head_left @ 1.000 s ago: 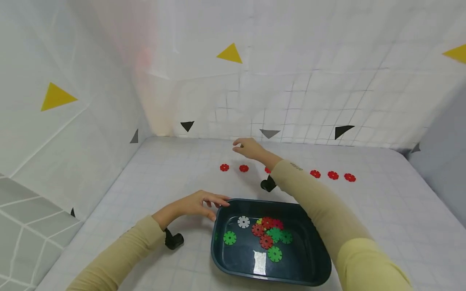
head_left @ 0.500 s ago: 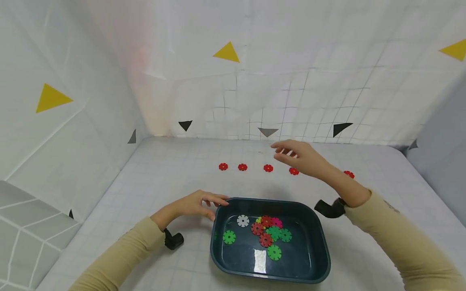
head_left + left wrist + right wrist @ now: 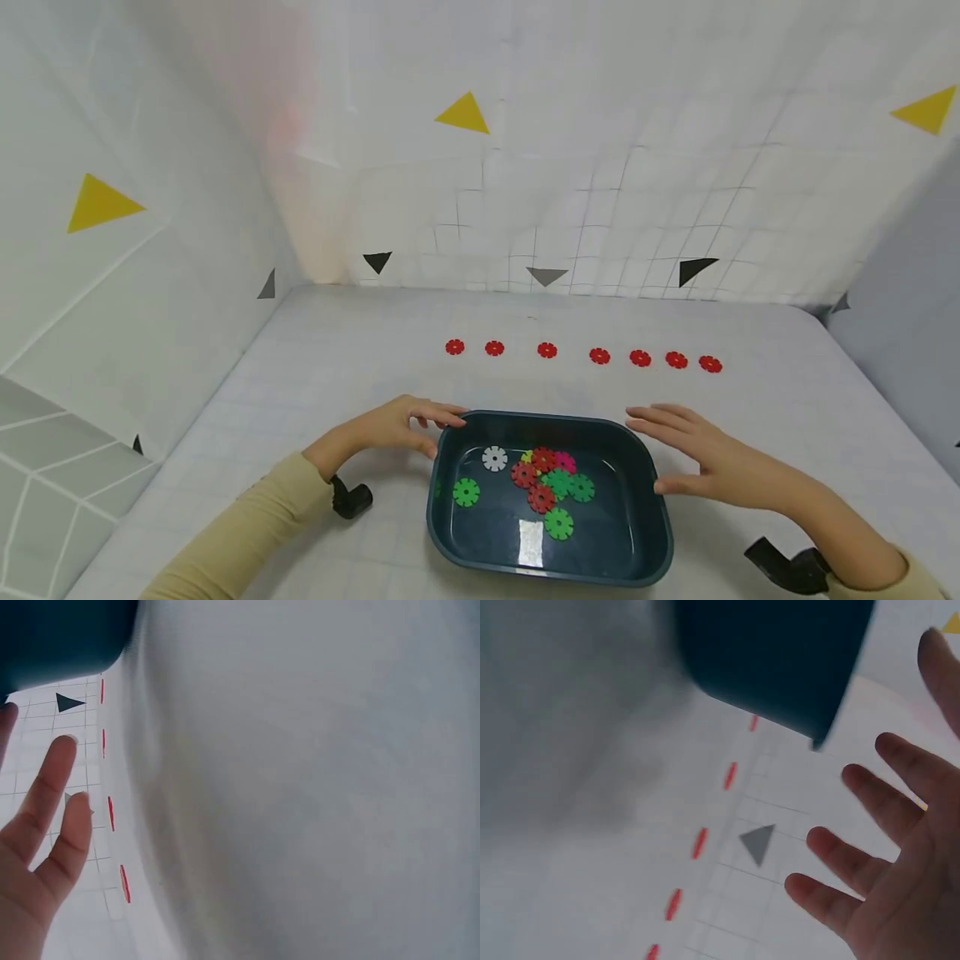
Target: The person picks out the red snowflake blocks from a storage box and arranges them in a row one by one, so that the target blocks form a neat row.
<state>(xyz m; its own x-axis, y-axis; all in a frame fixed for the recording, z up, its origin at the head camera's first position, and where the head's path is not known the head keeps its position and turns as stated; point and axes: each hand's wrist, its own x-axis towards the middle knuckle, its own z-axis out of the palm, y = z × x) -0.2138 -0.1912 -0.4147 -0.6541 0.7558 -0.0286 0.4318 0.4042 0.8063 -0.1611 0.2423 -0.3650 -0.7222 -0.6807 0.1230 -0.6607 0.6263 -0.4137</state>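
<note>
A dark teal plastic tub [image 3: 551,560] stands on the table in the head view, with several notched plastic discs inside: a white one [image 3: 494,458], green ones such as the green disc [image 3: 466,492], red, pink and yellow. My left hand [image 3: 397,423] rests with its fingertips at the tub's left back corner. At the right side, my right hand [image 3: 712,462] is spread, fingers straight and thumb close to the rim, holding nothing. Behind the tub several red discs [image 3: 547,350] lie in a row. In the right wrist view the spread fingers [image 3: 855,859] stand beside the tub [image 3: 772,660].
A white cloth-like sheet covers the table [image 3: 360,350] and the walls around it. The back wall [image 3: 637,208] carries a faint grid, with yellow, black and grey triangles. Black wrist-camera mounts hang under both wrists, such as the right mount [image 3: 787,567].
My right hand has come back from above the row of red discs to the tub's right side, uncovering the whole row. The left hand has stayed at the tub's corner.
</note>
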